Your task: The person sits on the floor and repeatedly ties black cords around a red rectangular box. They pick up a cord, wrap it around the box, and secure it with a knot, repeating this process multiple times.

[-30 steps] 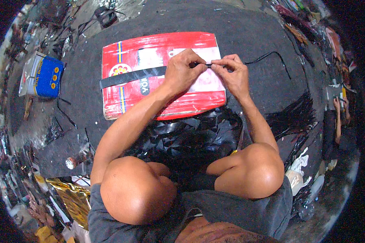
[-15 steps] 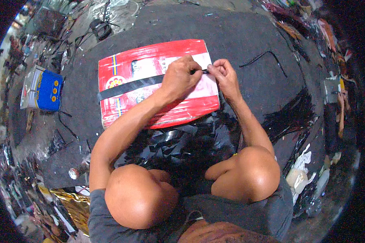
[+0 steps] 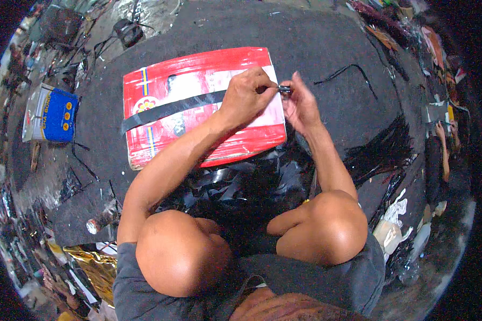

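Observation:
In front of my knees lies a red and white flat pad or package (image 3: 198, 60) with a glossy surface. A black strap (image 3: 171, 109) runs across it from its left edge to under my left hand (image 3: 248, 96). That hand rests on the right half of the pad, its thumb and forefinger pinching the strap's end. Just past the pad's right edge is my right hand (image 3: 301, 104), its fingers curled around a short dark piece of the strap (image 3: 285, 89) and its thumb raised. The fingers partly hide this piece.
Cut black strips (image 3: 235, 184) lie heaped between the pad and my legs. More black strips (image 3: 377, 152) are bundled at the right, and a thin black cord (image 3: 348, 68) lies beyond. A blue and white sack (image 3: 59, 115) stands at left. Another person's arm (image 3: 443, 147) shows at far right.
My right hand has shifted slightly right, and its thumb has lifted from its earlier pinch. More of the dark piece shows between the hands. The whole view has shifted slightly.

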Demonstrator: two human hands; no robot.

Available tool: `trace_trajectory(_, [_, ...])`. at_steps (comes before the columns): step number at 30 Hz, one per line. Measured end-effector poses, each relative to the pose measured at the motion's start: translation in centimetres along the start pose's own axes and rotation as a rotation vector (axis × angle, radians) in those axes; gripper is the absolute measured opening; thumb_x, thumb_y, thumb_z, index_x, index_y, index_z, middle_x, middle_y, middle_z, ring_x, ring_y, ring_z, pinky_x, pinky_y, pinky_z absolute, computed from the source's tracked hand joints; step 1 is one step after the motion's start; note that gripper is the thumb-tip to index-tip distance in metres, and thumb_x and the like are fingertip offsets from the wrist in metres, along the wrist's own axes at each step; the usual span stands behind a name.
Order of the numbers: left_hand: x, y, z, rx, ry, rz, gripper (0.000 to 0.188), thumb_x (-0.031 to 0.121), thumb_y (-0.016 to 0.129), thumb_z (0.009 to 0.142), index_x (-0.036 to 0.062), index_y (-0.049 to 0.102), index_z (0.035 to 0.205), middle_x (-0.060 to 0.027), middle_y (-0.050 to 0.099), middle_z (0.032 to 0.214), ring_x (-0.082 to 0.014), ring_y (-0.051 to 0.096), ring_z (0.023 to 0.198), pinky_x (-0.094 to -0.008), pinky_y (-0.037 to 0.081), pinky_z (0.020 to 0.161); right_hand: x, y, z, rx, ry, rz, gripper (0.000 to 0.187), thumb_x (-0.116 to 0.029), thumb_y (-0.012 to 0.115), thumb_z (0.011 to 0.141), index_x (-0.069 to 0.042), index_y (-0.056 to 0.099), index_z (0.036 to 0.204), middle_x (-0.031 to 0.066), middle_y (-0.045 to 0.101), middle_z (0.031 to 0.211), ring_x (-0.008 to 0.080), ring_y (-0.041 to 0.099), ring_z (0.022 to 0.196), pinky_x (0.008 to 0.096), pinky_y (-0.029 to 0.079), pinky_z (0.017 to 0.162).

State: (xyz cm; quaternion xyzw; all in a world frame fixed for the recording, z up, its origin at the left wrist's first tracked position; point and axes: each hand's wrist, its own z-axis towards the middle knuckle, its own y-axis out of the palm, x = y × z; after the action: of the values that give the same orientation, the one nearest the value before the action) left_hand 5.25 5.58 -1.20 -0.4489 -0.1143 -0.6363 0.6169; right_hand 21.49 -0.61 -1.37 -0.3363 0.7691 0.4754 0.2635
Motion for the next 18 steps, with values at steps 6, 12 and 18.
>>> trace_trajectory(6, [0.2,-0.3,0.1,-0.013,-0.029,0.003,0.009,0.009,0.075,0.078,0.0009,0.072,0.079,-0.0108,0.064,0.074,-0.0221,0.065,0.065,-0.0343,0.052,0.062,-2.5,3.1,2.4,0.31,-0.664,-1.344,0.036,-0.036,0.057,0.098,0.0,0.062,0.099,0.0234,0.069,0.089,0.0392,0.068,0.081,0.0487,0.051,0.074])
trace_trajectory(12, [0.6,-0.5,0.1,-0.053,-0.087,-0.02,0.007,0.007,0.073,0.078,0.0009,0.074,0.081,-0.0108,0.066,0.076,-0.0204,0.066,0.067,-0.0327,0.053,0.063,0.4,-1.9,5.5,0.37,-0.62,-1.254,0.023,-0.023,0.061,0.095,-0.001,0.065,0.097,0.0232,0.07,0.095,0.0421,0.067,0.091,0.049,0.052,0.079])
trace_trajectory(18, [0.8,-0.5,0.3,-0.067,-0.046,-0.028,0.008,0.007,0.072,0.078,0.0004,0.074,0.082,-0.0113,0.068,0.079,-0.0201,0.067,0.069,-0.0321,0.053,0.064,5.8,-10.5,8.9,0.489,-0.599,-1.347,0.024,-0.021,0.058,0.095,0.003,0.061,0.097,0.0281,0.067,0.093,0.0467,0.066,0.09,0.0531,0.051,0.078])
